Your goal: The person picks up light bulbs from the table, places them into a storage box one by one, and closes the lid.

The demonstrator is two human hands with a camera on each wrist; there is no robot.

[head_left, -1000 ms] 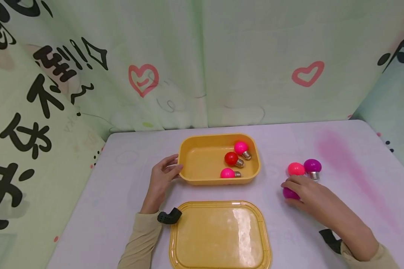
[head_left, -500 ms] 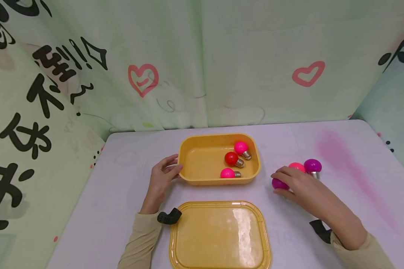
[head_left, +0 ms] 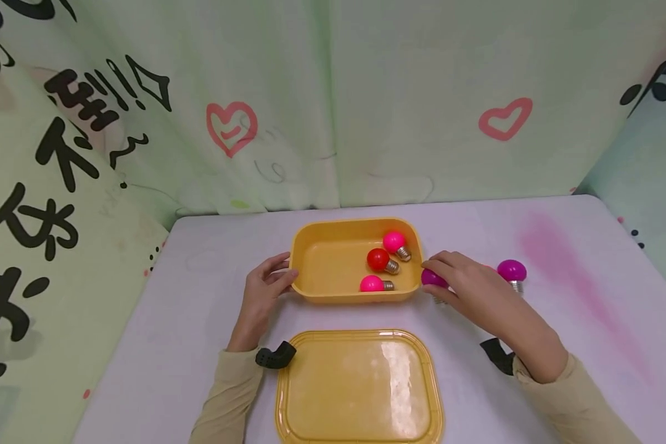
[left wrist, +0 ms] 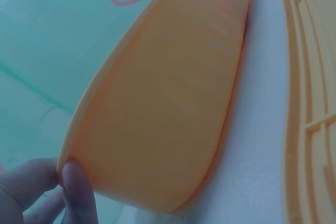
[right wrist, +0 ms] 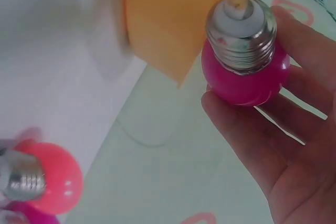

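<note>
The right hand (head_left: 477, 293) grips a purple bulb (head_left: 432, 278) just beside the right edge of a yellow tray (head_left: 330, 262) whose left edge the left hand (head_left: 259, 299) pinches

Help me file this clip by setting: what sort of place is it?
Probably a curtained-off workspace, perhaps a makeshift booth; the wider room is hidden. Pale green sheeting with hearts and black lettering closes in the back and sides of a pale tabletop.

Held purple bulb (head_left: 432, 278) partly hidden (head view)
</note>
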